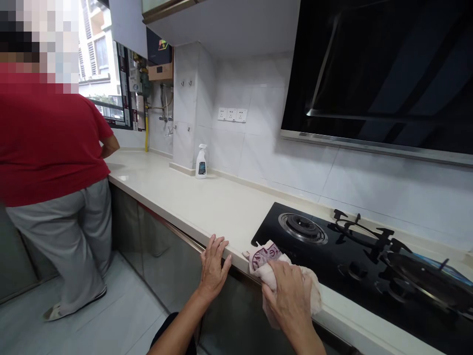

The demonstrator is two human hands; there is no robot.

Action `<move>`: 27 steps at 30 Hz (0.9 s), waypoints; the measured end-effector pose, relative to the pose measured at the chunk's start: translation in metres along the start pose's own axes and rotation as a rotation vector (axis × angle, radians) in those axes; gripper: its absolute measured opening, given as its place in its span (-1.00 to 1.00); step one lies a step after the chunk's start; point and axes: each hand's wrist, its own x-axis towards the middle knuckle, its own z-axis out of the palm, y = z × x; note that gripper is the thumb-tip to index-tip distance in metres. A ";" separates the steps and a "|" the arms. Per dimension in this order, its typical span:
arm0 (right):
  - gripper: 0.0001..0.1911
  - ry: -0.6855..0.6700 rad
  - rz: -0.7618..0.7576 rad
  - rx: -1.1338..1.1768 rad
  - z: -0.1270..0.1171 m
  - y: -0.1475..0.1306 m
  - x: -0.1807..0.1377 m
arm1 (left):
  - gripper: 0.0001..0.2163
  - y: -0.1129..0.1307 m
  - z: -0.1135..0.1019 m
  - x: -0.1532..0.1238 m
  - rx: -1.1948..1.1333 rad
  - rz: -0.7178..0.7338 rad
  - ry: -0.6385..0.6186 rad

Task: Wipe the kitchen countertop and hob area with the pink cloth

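Note:
My right hand grips a pale cloth with purple print, bunched under the palm at the front edge of the countertop, beside the near left corner of the black gas stove. Part of the cloth hangs down over the edge. My left hand rests on the counter's front edge to the left of the cloth, fingers outstretched and holding nothing. The left burner lies bare, its pan support off.
A white spray bottle stands near the wall. Pan supports and a dark pan sit on the stove's right side. A range hood overhangs it. At left, a person in a red shirt stands at the counter.

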 end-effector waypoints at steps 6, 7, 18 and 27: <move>-0.60 -0.016 0.004 0.013 -0.004 0.001 0.001 | -0.67 0.002 -0.003 0.000 -0.017 0.001 -0.020; -0.60 -0.021 0.006 0.018 -0.005 0.001 0.001 | -0.67 0.002 -0.004 0.000 -0.019 -0.001 -0.025; -0.69 0.001 0.182 0.373 -0.012 0.028 0.011 | -0.65 0.003 -0.005 0.000 -0.067 -0.029 -0.027; -0.47 0.050 0.065 0.157 -0.002 0.025 0.071 | -0.67 0.005 0.000 -0.001 -0.042 -0.034 0.016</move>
